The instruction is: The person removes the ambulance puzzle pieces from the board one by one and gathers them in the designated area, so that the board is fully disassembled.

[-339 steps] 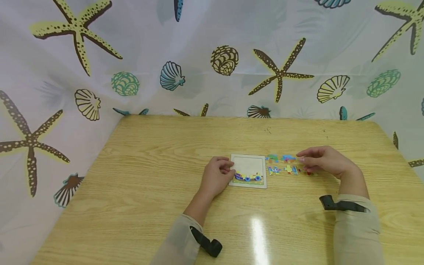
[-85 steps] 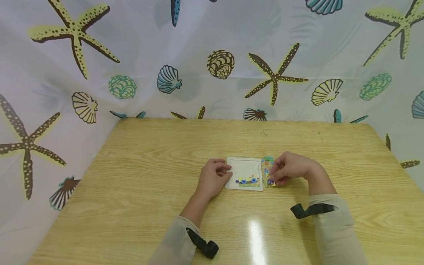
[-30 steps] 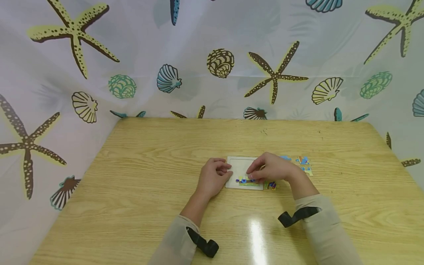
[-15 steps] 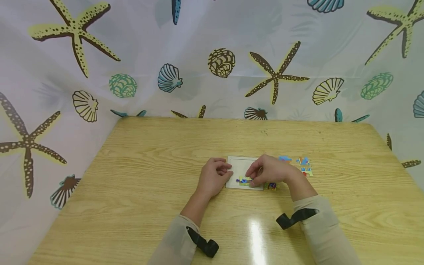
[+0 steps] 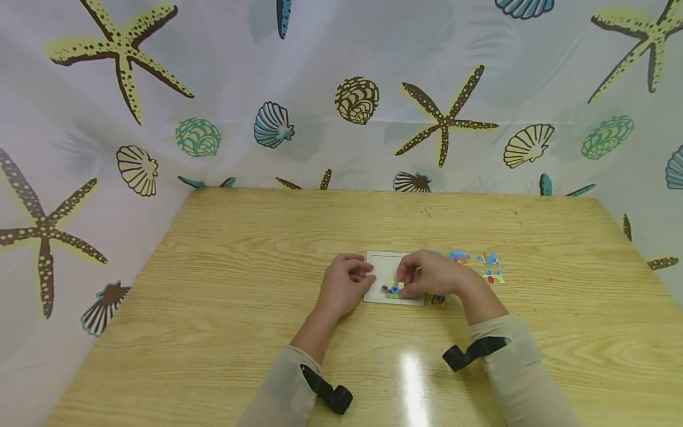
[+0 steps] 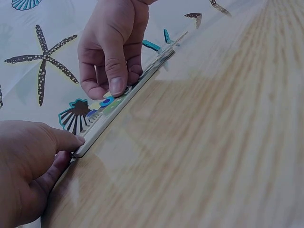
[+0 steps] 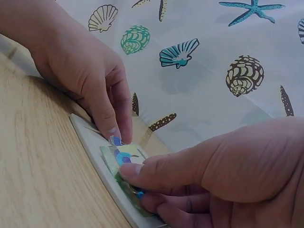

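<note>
A shallow white puzzle tray (image 5: 380, 267) lies flat on the table. Along its lower part are jigsaw pieces with a blue wheel, yellow and green, one showing as a puzzle piece (image 7: 124, 156). My left hand (image 5: 343, 286) holds the tray's left edge, its thumb on the rim in the left wrist view. Over the tray's lower right, my right hand (image 5: 434, 274) pinches a wheel piece between thumb and fingertips. These fingers hide part of it and the tray's right side. Whether the piece is lifted I cannot tell.
Loose puzzle pieces lie right of the tray: a blue one (image 5: 459, 256), an orange and blue one (image 5: 488, 258), a yellow and red one (image 5: 493, 277) and a dark purple one (image 5: 438, 300). A patterned curtain (image 5: 320, 118) borders the wooden table (image 5: 256, 249).
Since the earliest frame, the wheel row in the tray has lost its left piece. My right hand has come from the loose pieces onto the tray, lately shifting slightly left. My left hand stays.
</note>
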`<state>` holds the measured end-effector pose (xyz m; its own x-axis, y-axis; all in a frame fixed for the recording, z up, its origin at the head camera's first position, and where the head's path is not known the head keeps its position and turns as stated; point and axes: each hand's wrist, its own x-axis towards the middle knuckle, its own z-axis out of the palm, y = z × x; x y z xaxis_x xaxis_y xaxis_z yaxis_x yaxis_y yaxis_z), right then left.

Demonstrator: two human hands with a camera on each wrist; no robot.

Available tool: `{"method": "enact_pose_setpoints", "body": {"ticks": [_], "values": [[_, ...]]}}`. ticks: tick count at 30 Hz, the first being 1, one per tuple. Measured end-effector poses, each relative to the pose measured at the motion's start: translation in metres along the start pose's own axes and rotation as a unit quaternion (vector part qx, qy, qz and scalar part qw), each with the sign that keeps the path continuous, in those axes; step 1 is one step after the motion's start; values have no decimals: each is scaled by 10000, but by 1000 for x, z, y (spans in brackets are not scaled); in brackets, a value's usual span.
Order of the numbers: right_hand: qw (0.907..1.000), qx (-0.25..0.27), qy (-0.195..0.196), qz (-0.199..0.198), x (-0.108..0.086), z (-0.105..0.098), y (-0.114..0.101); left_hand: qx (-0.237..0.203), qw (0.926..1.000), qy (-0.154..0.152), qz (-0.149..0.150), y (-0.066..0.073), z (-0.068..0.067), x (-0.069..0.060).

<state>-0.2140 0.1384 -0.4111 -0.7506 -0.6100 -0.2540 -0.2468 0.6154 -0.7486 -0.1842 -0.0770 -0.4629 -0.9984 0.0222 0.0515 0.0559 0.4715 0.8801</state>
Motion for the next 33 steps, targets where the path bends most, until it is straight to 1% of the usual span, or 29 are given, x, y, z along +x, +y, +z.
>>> {"method": "enact_pose_setpoints", "body": {"ticks": [3, 7, 15, 23, 33], "values": [[9999, 132, -7, -48, 0, -2, 3, 6, 10000, 7, 18, 0, 0, 0], [9992, 394, -49, -4, 1, -3, 7, 7, 10000, 0, 22, 0, 0, 0], [9955, 930, -196, -12, 0, -7, 11, 0, 10000, -19, 34, 1, 0, 0], [9889, 1433, -318, 233, -3, -14, 16, -14, 10000, -6, 29, 1, -1, 0], [9890, 1408, -391, 217, -15, -30, 26, 35, 10000, 1, -8, 2, 0, -1]]}}
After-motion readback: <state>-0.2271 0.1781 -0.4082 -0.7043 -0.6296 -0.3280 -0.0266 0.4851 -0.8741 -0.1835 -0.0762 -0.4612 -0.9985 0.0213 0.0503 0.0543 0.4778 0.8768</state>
